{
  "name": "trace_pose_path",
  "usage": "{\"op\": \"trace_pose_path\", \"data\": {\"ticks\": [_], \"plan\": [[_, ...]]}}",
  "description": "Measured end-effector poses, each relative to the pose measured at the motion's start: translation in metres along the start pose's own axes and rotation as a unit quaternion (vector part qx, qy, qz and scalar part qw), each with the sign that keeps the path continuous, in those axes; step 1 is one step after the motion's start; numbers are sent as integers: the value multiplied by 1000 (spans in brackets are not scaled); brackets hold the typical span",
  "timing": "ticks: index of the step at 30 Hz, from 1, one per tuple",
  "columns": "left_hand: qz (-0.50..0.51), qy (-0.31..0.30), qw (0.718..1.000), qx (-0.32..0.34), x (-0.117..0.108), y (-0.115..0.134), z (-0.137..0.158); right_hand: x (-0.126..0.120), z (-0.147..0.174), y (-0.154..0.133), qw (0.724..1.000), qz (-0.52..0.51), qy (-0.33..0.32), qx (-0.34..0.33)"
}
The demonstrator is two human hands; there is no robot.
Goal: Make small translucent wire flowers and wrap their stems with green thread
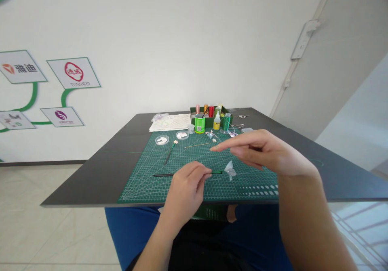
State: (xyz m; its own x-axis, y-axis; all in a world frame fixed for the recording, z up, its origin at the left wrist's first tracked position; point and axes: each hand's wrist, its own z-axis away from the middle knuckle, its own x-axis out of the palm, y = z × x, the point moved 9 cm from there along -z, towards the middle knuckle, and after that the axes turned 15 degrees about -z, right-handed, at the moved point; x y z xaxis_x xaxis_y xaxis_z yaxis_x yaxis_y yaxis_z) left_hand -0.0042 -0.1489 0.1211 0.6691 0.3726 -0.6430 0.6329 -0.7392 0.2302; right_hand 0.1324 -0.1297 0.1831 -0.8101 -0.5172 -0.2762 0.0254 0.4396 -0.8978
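Observation:
My left hand (189, 186) pinches a dark, thin rod (163, 175) held level just over the cutting mat. Green wrapping (216, 172) covers the rod's right part, and pale translucent petals (230, 170) spread from that end. Above and beyond the petals is my right hand (260, 150), its index finger stretched out to the left and its thumb apart below. Nothing shows between those fingers; a fine thread would be too small to make out. A thin tan stick (197, 145) lies on the mat just past the index fingertip.
On the green cutting mat (142, 182) lie another green-wrapped rod (171, 152) with a small pale tip and two shallow dishes (162, 140) of white pieces. Behind stand a green can (199, 123), a glue bottle (216, 121), a green thread spool (226, 122) and a box (193, 110) of spools. Scissors (243, 116) lie back right.

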Motion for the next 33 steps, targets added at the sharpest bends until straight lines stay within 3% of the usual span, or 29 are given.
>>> {"op": "trace_pose_path", "data": {"ticks": [6, 16, 25, 33], "plan": [[19, 16, 1000, 0, -6, 4, -1, -16, -26, 20, 999, 18, -32, 14], [28, 30, 999, -20, -13, 2, -1, -14, -35, 88, 994, -13, -62, 89], [34, 61, 996, -57, -18, -5, -2, 5, -8, 131, 987, -47, -54, 141], [53, 79, 988, -118, -25, -21, -3, 37, 31, 133, 983, -93, -49, 149]]}}
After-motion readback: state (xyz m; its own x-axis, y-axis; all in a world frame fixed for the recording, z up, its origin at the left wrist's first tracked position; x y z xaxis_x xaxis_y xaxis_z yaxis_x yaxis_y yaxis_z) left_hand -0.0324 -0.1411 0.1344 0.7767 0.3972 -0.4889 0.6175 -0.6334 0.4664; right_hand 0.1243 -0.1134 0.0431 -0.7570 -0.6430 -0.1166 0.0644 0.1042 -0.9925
